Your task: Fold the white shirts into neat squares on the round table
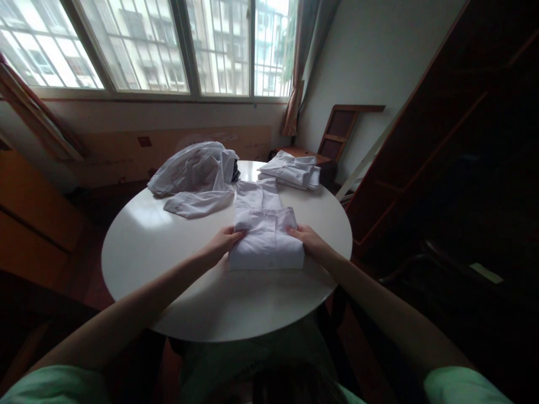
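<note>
A white shirt (pixel 264 233) lies partly folded in the middle of a round white table (pixel 168 247). My left hand (pixel 223 242) grips the left edge of its folded lower part. My right hand (pixel 309 240) grips the right edge of the same fold. The shirt's upper part with the collar stretches away from me toward the window.
A loose heap of white clothes (pixel 193 174) sits at the table's far left. A stack of folded white clothes (pixel 291 170) rests at the far right edge. A dark wooden frame (pixel 442 140) leans at the right. A small wooden chair (pixel 341 129) stands behind the table.
</note>
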`<state>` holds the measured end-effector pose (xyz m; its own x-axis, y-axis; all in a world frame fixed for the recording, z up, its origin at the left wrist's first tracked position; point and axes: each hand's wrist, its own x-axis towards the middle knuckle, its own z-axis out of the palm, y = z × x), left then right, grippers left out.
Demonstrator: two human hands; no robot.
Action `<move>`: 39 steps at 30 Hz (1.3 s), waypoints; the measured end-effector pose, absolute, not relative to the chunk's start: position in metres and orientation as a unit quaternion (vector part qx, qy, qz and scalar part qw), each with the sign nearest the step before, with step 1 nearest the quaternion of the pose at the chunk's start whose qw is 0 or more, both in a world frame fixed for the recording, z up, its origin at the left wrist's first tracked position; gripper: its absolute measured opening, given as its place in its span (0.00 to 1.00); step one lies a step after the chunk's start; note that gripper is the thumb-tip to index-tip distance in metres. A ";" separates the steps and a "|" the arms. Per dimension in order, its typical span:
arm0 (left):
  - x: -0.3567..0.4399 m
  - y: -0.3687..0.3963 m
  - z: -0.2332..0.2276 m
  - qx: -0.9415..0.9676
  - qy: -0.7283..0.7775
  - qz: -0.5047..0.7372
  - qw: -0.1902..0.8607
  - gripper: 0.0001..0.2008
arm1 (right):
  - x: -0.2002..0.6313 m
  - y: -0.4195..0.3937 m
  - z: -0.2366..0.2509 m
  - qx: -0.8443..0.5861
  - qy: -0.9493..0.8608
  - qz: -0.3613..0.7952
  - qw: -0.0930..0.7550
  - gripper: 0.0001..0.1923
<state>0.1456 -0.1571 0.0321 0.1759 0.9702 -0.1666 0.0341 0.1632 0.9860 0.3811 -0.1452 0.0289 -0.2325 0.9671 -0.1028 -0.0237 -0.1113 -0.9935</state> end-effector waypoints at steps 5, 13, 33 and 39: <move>0.154 -0.143 0.025 0.531 0.442 0.520 0.502 0.23 | 0.381 -0.123 0.025 -0.451 -0.558 0.521 0.462 0.23; 0.149 -0.142 0.028 0.393 0.456 0.544 0.584 0.43 | 0.380 -0.109 0.029 -0.481 -0.561 0.551 0.388 0.14; 0.123 -0.199 0.029 0.550 0.507 0.383 0.542 0.41 | 0.394 -0.186 0.024 -0.491 -0.658 0.439 0.365 0.24; 0.125 -0.193 0.021 0.635 0.574 0.322 0.405 0.23 | 0.387 -0.187 0.033 -0.534 -0.773 0.227 0.255 0.14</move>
<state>0.1247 -0.1934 0.0214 0.1342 0.9894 -0.0561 0.4679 -0.0134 0.8837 0.3870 -0.1867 0.0332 -0.2991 0.9422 0.1510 0.7103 0.3256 -0.6241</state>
